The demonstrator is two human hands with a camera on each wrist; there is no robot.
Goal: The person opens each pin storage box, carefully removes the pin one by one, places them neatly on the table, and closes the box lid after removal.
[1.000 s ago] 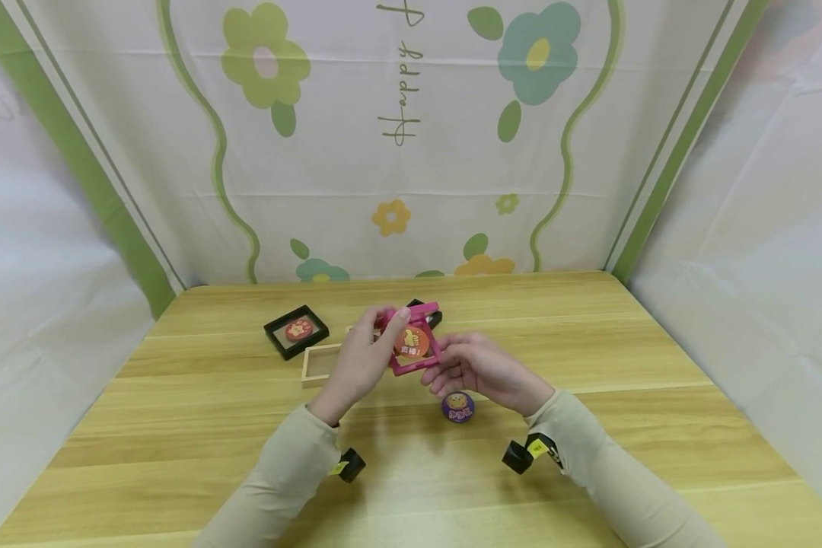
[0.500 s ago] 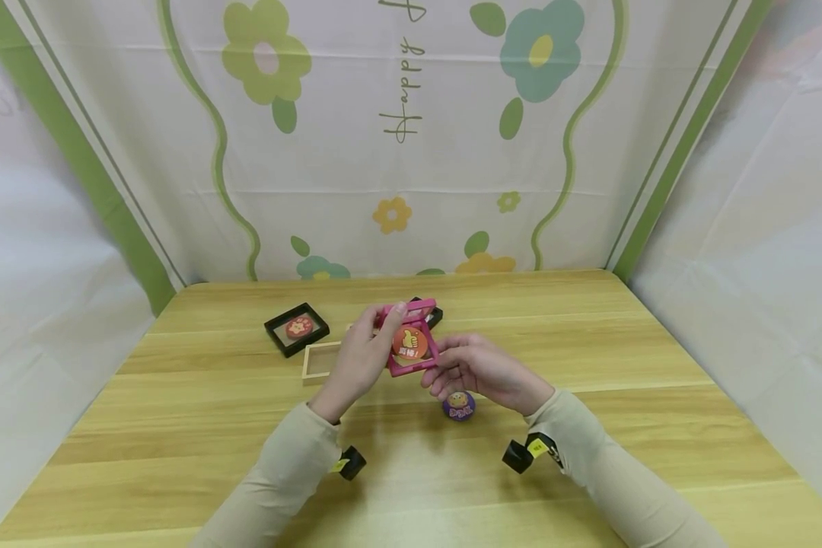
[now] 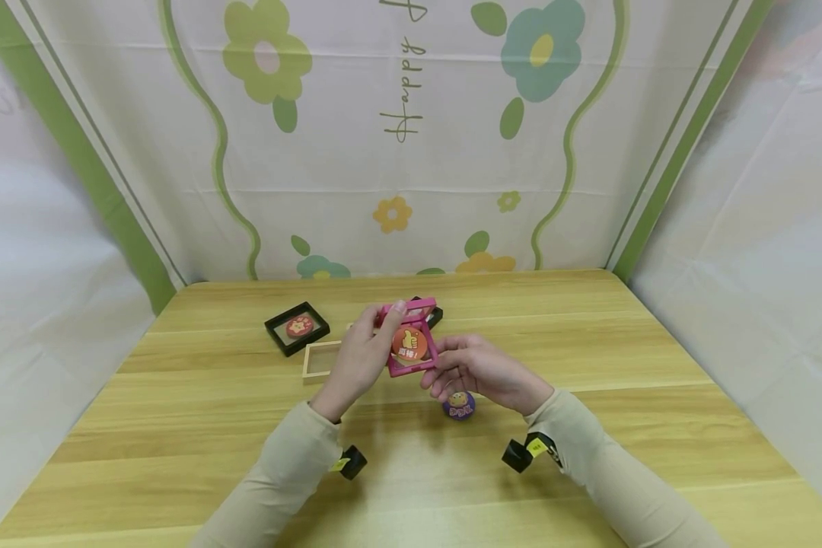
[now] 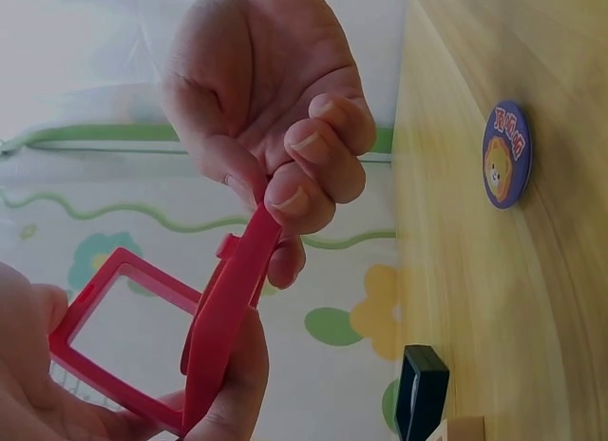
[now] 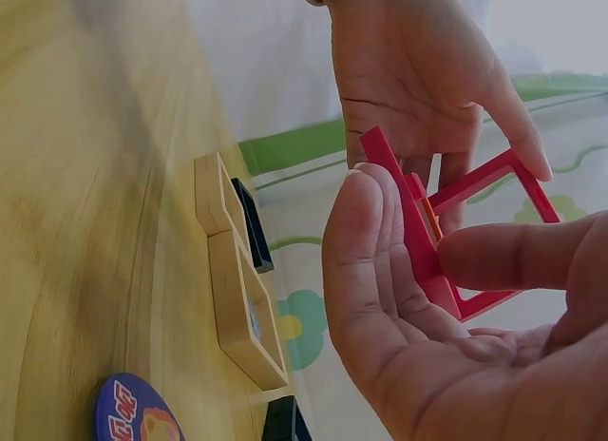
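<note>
A pink hinged display frame [image 3: 413,368] is held partly unfolded above the table, with a round red badge [image 3: 409,343] bearing a yellow thumbs-up in its lower half. My left hand [image 3: 359,358] grips the frame's left side, its thumb on the upper half. From the right, my right hand [image 3: 482,369] pinches the lower right edge between thumb and curled fingers; the right wrist view shows its thumb [image 5: 503,256] against the pink rim. Below my right hand, a purple badge [image 3: 459,406] with a yellow animal lies on the wooden table [image 3: 411,487].
A black frame [image 3: 296,329] containing a red badge lies at the back left. Light wooden frames [image 5: 249,308] lie beside it, partly hidden by my left hand in the head view. Another black frame [image 3: 435,316] sits behind the pink one. Patterned cloth [image 3: 397,175] stands behind the table.
The upper half of the pink frame has tilted further back, and its window shows more. The frame and red badge have shifted very slightly left. Both hands keep their grip.
</note>
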